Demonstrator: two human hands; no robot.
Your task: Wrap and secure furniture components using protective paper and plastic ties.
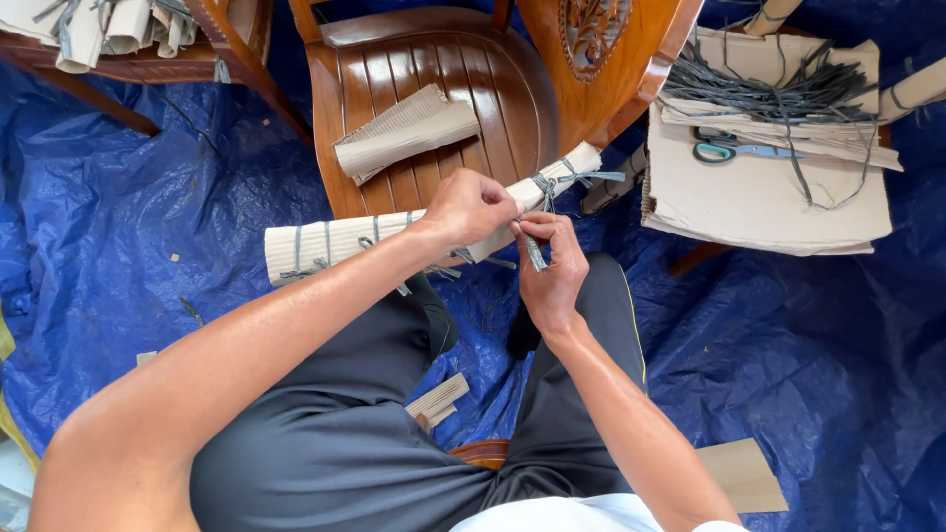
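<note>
Bright even daylight, sharp, wide-angle.

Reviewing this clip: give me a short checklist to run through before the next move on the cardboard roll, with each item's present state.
1. Left hand grips the cardboard roll: ok.
2. Right hand pinches the grey strap end below the roll: ok.
3. Roll supported by the wooden chair seat: ok, its right part lies across the seat's front edge, while its left end overhangs.
4. Grey ties at the roll's left end in place: ok.
5. Knot near the right end pulled tight: cannot tell.
6. Scissors at hand: ok, lying on the cardboard stack to the right.
</note>
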